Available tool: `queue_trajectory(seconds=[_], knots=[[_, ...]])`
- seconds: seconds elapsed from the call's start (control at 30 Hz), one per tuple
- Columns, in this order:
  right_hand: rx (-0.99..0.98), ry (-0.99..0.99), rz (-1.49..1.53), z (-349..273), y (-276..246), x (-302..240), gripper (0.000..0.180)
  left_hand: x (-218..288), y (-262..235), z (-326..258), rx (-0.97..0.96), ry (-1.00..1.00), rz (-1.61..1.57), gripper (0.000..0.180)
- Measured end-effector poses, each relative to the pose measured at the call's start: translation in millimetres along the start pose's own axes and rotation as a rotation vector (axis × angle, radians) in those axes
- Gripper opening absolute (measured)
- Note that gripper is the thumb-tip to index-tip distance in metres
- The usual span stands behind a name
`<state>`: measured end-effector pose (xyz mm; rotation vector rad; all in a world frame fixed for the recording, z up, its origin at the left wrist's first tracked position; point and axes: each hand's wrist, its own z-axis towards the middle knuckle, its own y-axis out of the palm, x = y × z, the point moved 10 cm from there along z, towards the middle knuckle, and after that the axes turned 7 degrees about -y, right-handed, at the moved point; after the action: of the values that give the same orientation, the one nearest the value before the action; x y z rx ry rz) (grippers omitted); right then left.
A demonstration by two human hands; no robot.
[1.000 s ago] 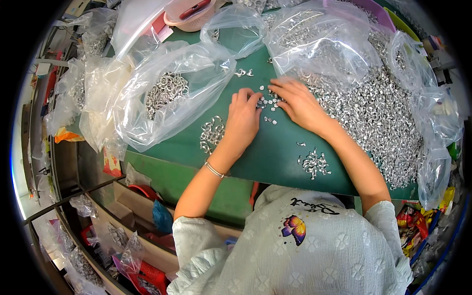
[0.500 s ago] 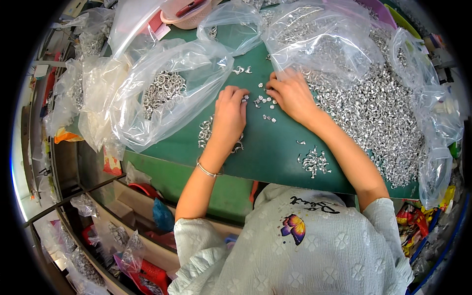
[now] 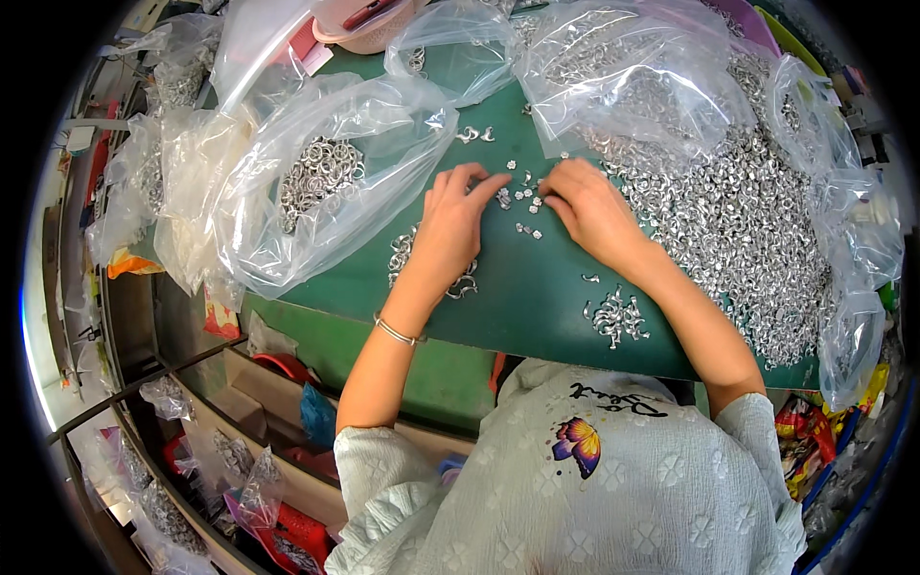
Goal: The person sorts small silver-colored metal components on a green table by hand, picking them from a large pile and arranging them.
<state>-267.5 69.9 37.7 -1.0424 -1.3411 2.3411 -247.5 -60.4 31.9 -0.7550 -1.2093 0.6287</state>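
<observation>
Small silvery metal pieces [image 3: 524,195] lie scattered on the green tabletop between my two hands. My left hand [image 3: 452,216] rests at their left, its thumb stretched out over a piece and apart from the bent fingers; I see nothing held. On the other side, my right hand [image 3: 589,206] has curled fingers touching the table by the pieces, with a gap between thumb and forefinger. Its other fingertips are partly hidden. Several ring-like metal parts [image 3: 401,257] lie beneath and beside my left wrist. A small heap of curved metal pieces [image 3: 616,318] sits near my right forearm.
A large mound of metal pieces [image 3: 747,240] spreads over the right of the green table [image 3: 517,302], partly under a clear plastic bag [image 3: 632,77]. At left, another clear bag [image 3: 383,172] holds metal rings [image 3: 321,177]. A pink basket [image 3: 369,36] stands at the back.
My left thumb has swung out to the right, toward the pieces. My right hand has shifted slightly right and nearer to me. A few pieces between them have moved slightly.
</observation>
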Motion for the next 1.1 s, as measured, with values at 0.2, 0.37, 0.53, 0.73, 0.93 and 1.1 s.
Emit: queue_trajectory(seconds=[0.2, 0.37, 0.53, 0.73, 0.93, 1.1], knots=[[0.046, -0.134, -0.082, 24, 4, -14, 0.014, 3, 4, 3, -0.019, 0.055, -0.042, 0.027], [0.068, 0.009, 0.004, 17, -1, 14, 0.014, 9, -8, -1, 0.042, 0.075, 0.018, 0.024], [0.011, -0.028, -0.148, 20, 4, 15, 0.009, 9, -5, 1, 0.082, 0.075, 0.072, 0.023], [0.044, 0.062, -0.021, 24, -7, 25, 0.006, 10, -5, -2, 0.123, 0.077, 0.115, 0.021], [-0.099, 0.098, -0.069, 33, 12, 27, 0.010, 13, -9, -3, 0.137, 0.043, 0.076, 0.019], [-0.162, 0.125, 0.017, 42, 19, 31, 0.012, 13, -7, -14, 0.120, -0.116, -0.201, 0.016]])
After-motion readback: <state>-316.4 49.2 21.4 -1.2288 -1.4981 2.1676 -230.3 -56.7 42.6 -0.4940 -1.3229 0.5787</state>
